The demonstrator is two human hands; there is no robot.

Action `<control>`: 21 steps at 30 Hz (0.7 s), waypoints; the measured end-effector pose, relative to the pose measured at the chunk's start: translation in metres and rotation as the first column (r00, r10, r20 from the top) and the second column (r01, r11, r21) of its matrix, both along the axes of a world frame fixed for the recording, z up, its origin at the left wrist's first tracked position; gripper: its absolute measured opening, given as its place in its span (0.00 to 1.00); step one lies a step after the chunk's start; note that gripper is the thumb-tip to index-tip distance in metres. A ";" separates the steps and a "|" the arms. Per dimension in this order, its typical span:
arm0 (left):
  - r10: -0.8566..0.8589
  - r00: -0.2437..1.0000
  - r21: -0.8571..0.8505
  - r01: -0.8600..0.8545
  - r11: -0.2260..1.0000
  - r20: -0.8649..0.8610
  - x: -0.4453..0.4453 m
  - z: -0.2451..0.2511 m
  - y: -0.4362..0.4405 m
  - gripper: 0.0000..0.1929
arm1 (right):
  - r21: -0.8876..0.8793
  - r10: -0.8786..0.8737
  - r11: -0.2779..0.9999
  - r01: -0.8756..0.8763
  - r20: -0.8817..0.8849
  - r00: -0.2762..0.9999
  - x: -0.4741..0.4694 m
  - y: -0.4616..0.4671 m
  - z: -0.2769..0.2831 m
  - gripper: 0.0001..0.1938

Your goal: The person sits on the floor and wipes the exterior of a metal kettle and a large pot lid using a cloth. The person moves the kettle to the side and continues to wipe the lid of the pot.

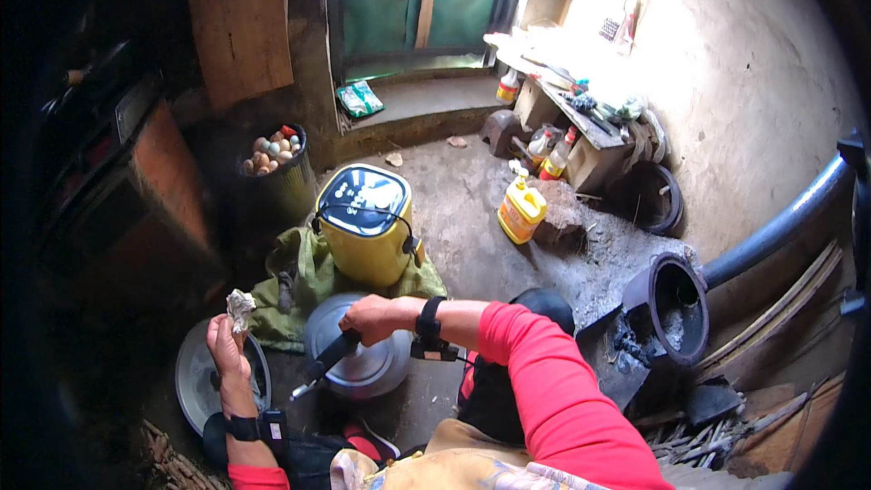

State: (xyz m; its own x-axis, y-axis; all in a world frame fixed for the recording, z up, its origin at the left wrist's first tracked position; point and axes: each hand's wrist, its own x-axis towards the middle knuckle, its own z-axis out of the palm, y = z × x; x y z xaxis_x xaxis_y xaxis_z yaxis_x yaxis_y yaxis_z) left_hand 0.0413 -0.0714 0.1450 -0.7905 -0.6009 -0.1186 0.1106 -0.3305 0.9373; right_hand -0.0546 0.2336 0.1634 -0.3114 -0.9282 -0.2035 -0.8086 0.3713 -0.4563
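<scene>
My left hand, raised over the rim of a wide metal basin, pinches a crumpled whitish piece of cloth or paper. Below my right hand sits a round aluminium pot with its lid on. That hand is closed on the upper end of a black handle, which slants down to the left across the lid and ends in a pale tip. Whether the handle belongs to the pot or to a separate tool, I cannot tell. The inside of the basin is partly hidden by my left arm.
A yellow lidded bucket stands on a green woven sack beyond the pot. Eggs fill a dark basket. At right are a yellow jug, a stove opening with ash, a stovepipe and firewood.
</scene>
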 end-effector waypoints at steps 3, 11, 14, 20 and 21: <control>0.021 1.000 0.022 -0.021 1.000 0.018 0.006 -0.007 -0.008 0.04 | -0.004 -0.023 1.000 0.023 -0.072 0.997 0.003 0.011 0.009 0.14; -0.003 0.999 0.011 0.002 1.000 0.038 -0.006 -0.010 0.005 0.04 | 0.006 -0.253 0.967 0.253 -0.016 0.967 0.001 0.086 0.059 0.12; -0.050 0.998 -0.003 0.050 0.999 0.033 -0.017 -0.008 0.021 0.04 | -0.004 -0.284 0.959 0.284 -0.039 0.958 0.003 0.117 0.078 0.11; -0.143 0.980 -0.023 0.147 0.989 0.135 -0.041 -0.010 0.042 0.04 | 0.056 -0.429 0.899 0.434 -0.076 0.900 -0.004 0.177 0.113 0.12; -0.164 0.979 -0.041 0.170 0.985 0.121 -0.044 -0.012 0.046 0.04 | 0.064 -0.471 0.876 0.478 -0.092 0.877 -0.006 0.189 0.118 0.12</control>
